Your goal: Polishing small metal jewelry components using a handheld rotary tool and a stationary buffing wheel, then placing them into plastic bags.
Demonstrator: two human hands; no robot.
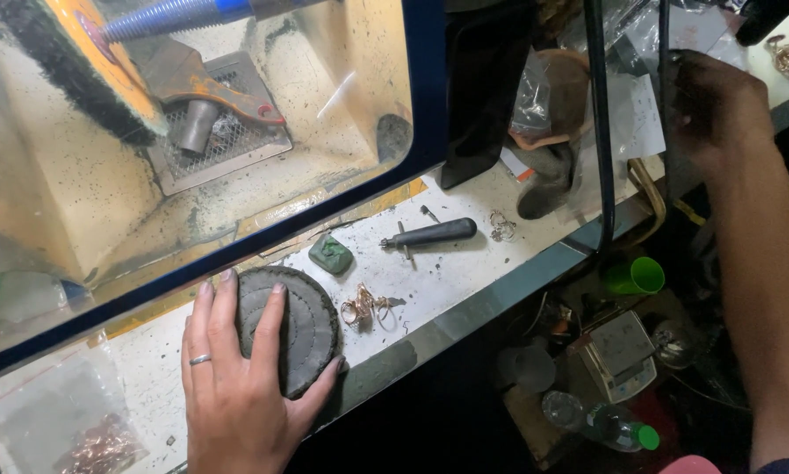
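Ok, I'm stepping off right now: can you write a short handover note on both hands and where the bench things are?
Left hand: flat on the round dark buffing wheel, fingers spread over it, on the white bench.
Right hand: raised at the far right by the black cables; its grip is blurred.
On the bench: copper-coloured rings just right of the wheel, a green compound lump, a black-handled tool.
Done: wheel lies off the machine.
Left: rings lie loose beside the wheel; nothing is lifted.
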